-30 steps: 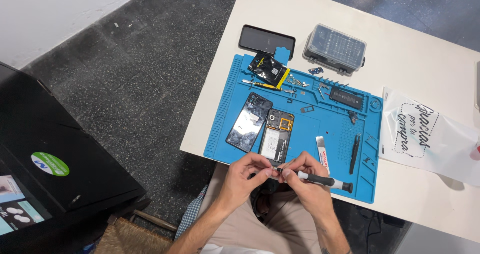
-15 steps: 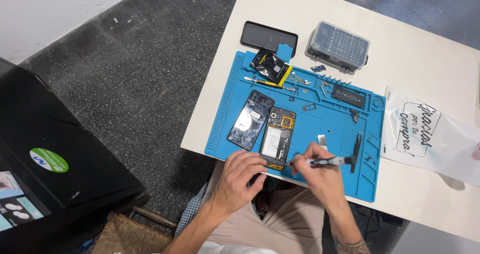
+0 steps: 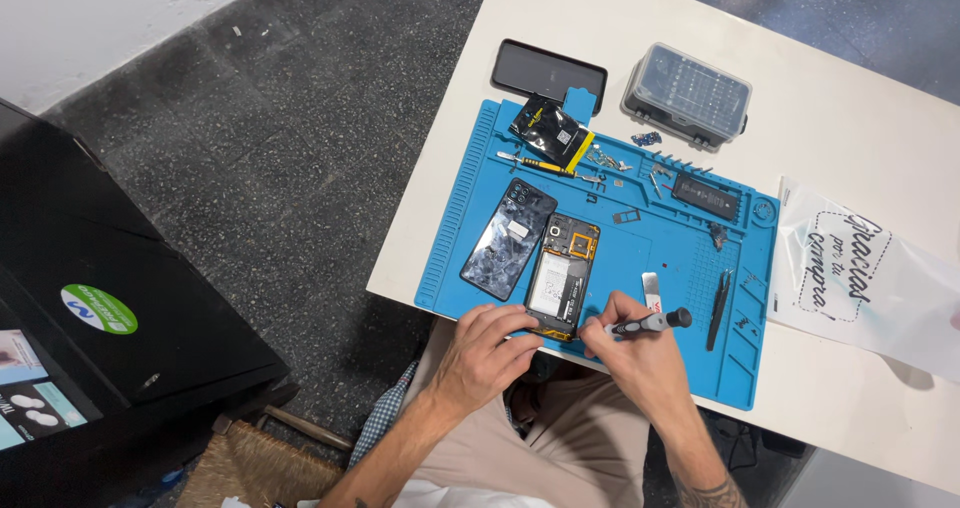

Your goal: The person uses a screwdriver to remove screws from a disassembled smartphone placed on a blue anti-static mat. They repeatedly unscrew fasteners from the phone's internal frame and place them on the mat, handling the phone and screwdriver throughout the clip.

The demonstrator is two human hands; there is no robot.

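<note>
The opened phone (image 3: pixel 562 276) lies on the blue repair mat (image 3: pixel 620 258), its long axis running away from the person, tilted a touch right. The left hand (image 3: pixel 482 353) pinches its near end, fingers closed on the bottom edge. The right hand (image 3: pixel 632 353) grips a small screwdriver (image 3: pixel 645 322), lying crosswise, tip pointing left toward that same corner. The removed back cover (image 3: pixel 508 238) sits just left; black tweezers (image 3: pixel 718 310) lie right.
</note>
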